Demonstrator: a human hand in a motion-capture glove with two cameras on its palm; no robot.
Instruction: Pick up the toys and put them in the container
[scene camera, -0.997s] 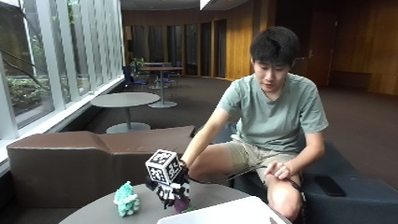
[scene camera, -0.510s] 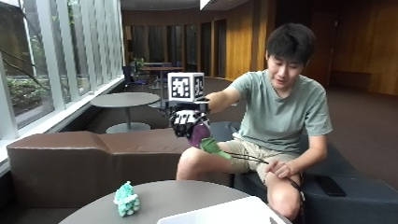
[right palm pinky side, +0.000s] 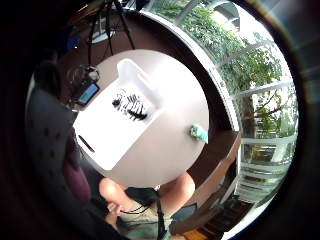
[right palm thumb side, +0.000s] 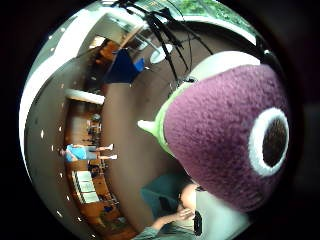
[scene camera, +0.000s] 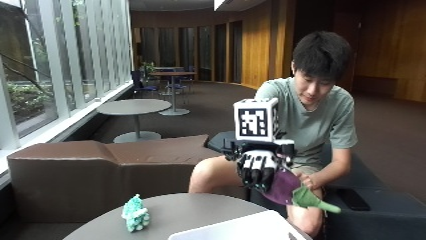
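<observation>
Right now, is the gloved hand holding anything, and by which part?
Yes: the right hand grips the purple plush toy by its purple body; its green end hangs free.

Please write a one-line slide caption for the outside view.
Gloved right hand holds a purple plush toy above the white container; a teal toy waits on the table.

The container (scene camera: 233, 231) sits on the tabletop (scene camera: 180, 212), at the edge nearest the outside camera. A small toy (scene camera: 135, 214) stands on the tabletop to the container's left, well apart from it. The right hand (scene camera: 261, 167) is above the container's far right corner, gripping a plush toy (scene camera: 293, 192) (a toy figure (right palm pinky side: 131, 104) lies inside the container).
</observation>
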